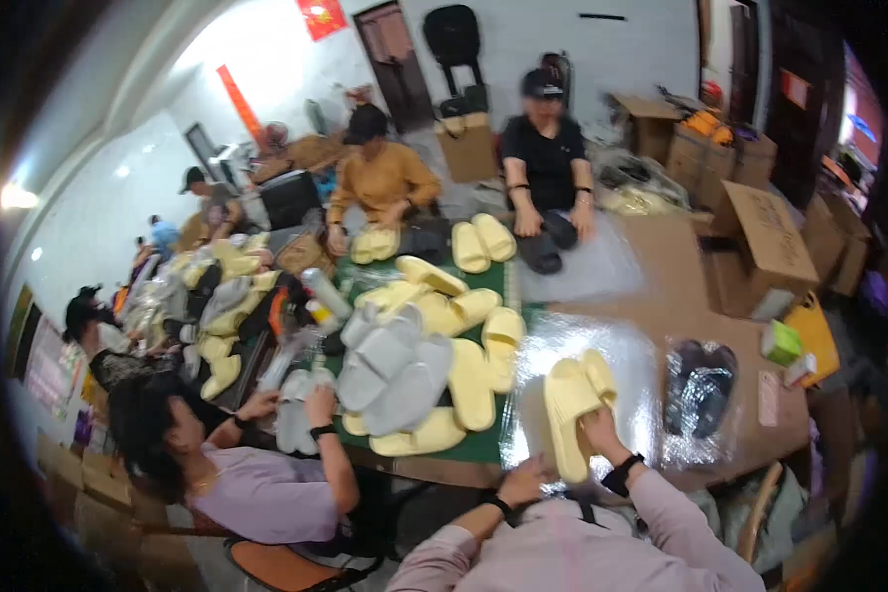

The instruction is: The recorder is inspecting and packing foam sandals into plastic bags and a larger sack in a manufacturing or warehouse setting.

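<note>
My right hand (600,432) is closed on a pair of pale yellow slippers (567,400), held over a stack of clear plastic bags (634,375). The slippers lie side by side, toes pointing away, one partly behind the other. At the near left edge of the bags, my left hand (525,481) has its fingers drawn together; whether they pinch the plastic is too blurred to tell. To the right lies a pair of dark slippers (701,390) inside a clear bag. Left of the bags, a pile of grey slippers (390,365) and yellow slippers (472,383) covers a green mat.
On my left a person in a lilac top (266,493) handles grey slippers (301,409). Across the table, a person in black (543,148) holds dark slippers (543,247); another wears mustard (380,178). An open cardboard box (760,247) and a green packet (781,342) are at right.
</note>
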The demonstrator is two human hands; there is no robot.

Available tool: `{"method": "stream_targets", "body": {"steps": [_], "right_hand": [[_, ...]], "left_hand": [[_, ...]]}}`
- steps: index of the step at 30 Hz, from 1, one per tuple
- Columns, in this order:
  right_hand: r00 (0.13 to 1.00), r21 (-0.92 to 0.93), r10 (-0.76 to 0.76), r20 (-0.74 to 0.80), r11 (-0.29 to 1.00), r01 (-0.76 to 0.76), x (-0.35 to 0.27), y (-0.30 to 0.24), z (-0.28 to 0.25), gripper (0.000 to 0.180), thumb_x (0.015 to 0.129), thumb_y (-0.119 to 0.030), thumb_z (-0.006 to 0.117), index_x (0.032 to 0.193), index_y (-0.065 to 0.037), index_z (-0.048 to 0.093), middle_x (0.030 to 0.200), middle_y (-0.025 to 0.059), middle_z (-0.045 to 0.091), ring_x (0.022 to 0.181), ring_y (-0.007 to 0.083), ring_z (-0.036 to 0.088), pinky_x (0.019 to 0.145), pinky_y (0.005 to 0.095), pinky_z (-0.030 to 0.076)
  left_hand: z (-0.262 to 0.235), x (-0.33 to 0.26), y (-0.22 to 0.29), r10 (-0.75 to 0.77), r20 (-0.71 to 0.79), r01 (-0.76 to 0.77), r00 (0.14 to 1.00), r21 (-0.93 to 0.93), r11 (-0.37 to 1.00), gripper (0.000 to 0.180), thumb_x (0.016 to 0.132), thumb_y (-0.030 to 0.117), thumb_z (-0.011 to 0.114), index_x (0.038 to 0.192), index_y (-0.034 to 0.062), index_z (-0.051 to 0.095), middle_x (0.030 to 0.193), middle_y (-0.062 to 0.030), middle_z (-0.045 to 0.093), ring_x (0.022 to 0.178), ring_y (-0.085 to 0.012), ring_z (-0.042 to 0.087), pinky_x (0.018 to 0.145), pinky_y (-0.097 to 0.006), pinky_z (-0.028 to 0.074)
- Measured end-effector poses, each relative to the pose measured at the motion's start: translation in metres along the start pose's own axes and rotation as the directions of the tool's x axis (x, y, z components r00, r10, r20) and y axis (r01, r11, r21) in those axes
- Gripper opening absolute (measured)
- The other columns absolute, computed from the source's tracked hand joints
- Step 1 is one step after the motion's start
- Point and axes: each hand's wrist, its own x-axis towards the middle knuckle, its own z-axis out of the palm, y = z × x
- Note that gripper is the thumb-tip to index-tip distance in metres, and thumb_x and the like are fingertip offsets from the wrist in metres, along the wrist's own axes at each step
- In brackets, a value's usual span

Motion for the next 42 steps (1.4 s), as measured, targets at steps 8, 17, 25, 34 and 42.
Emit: {"method": "stream_targets", "body": {"steps": [8,17,25,34,42], "right_hand": [[0.885,0.272,0.355,0.3,0.858,-0.436,-0.029,-0.058,-0.109,0.031,0.085,-0.013,0.052,0.112,0.002,0.054,0.098,0.0051,0.062,0.088,0.0101,0.055,0.08,0.0243,0.042],[0.376,0.013,0.376,0.847,0.693,-0.721,-0.12,-0.06,-0.175,0.032,0.081,-0.009,0.056,0.111,0.002,0.056,0.102,0.0013,0.06,0.088,0.0076,0.053,0.078,0.0212,0.042],[0.291,0.035,0.349,0.891,0.585,-0.81,-0.118,-0.063,-0.158,0.033,0.082,-0.01,0.056,0.112,0.005,0.054,0.103,0.0016,0.059,0.089,0.0063,0.053,0.078,0.0192,0.041],[0.314,0.126,0.237,0.919,0.579,-0.806,-0.096,-0.069,-0.146,0.043,0.081,-0.015,0.062,0.116,0.006,0.05,0.112,0.0047,0.057,0.099,0.0104,0.052,0.087,0.0234,0.04],[0.436,0.083,0.128,0.891,0.898,-0.433,-0.103,-0.078,-0.147,0.045,0.083,-0.017,0.059,0.12,0.006,0.047,0.124,0.0082,0.047,0.112,0.014,0.042,0.096,0.0258,0.032]], "left_hand": [[0.008,0.001,-0.011,-0.018,-0.02,0.021,1.0,0.196,0.98,0.041,0.077,0.031,0.053,0.118,0.023,0.055,0.136,-0.0183,0.033,0.125,-0.0447,0.025,0.096,-0.055,0.028],[-0.002,0.014,-0.003,0.08,-0.053,-0.063,0.995,0.27,0.961,0.025,0.077,0.019,0.051,0.097,0.0091,0.062,0.109,-0.0147,0.053,0.102,-0.0373,0.047,0.077,-0.045,0.041],[-0.03,0.05,0.01,-0.482,-0.167,0.363,0.86,-0.464,0.808,0.014,0.082,0.007,0.046,0.093,-0.0006,0.048,0.087,-0.0221,0.054,0.08,-0.0397,0.051,0.068,-0.043,0.04],[-0.064,0.078,0.016,-0.387,-0.372,0.367,0.843,-0.127,0.922,0.023,0.087,0.026,0.047,0.084,0.0032,0.051,0.086,-0.0135,0.055,0.082,-0.0315,0.051,0.07,-0.044,0.038],[0.024,0.04,-0.032,-0.305,-0.198,0.091,0.931,-0.686,0.722,0.038,0.071,0.021,0.057,0.107,0.0108,0.058,0.108,-0.0161,0.057,0.104,-0.0316,0.051,0.09,-0.04,0.04]]}}
